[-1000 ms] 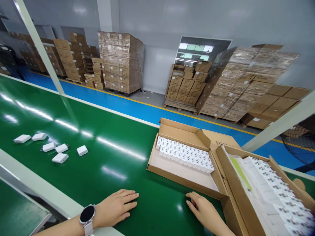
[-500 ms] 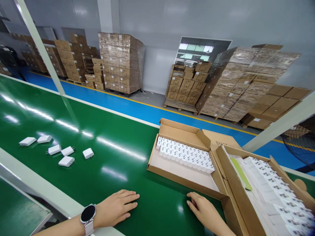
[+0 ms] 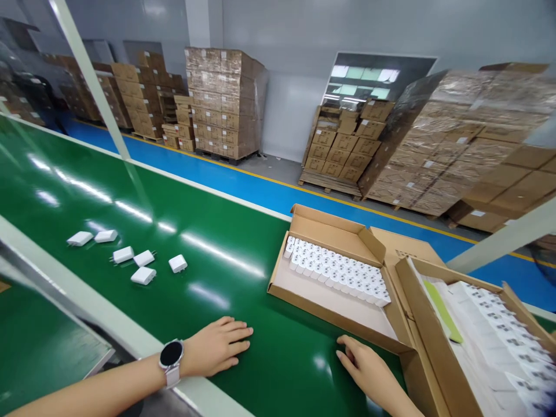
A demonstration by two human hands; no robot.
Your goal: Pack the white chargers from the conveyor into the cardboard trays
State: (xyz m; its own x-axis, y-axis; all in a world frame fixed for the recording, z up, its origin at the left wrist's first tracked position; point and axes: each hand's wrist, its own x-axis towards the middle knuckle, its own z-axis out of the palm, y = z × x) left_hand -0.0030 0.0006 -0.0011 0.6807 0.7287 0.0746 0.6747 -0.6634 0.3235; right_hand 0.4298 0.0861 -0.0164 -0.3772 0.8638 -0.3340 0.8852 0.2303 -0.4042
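My left hand [image 3: 217, 347], with a watch [image 3: 171, 354] on its wrist, lies flat on the green belt [image 3: 226, 226], fingers apart and nothing in it. My right hand [image 3: 365, 365] rests on the belt near the front side of an open cardboard box [image 3: 334, 317]; its fingers are loosely curled with a gap at the thumb, and it holds nothing. Rows of white chargers [image 3: 339, 269] stand in the back part of that box. Several loose white chargers [image 3: 143, 275] lie on the belt at the left.
A second open box [image 3: 434, 339] at the right holds more white chargers [image 3: 499, 324] and a lime-green strip [image 3: 443, 313]. Pale posts rise at left [image 3: 89, 75] and right [image 3: 499, 234]. Stacked cartons [image 3: 226, 104] stand beyond the blue floor [image 3: 174, 165].
The chargers and boxes have shifted right in the picture as the view turned slightly left. Both hands keep nearly the same pose on the belt.
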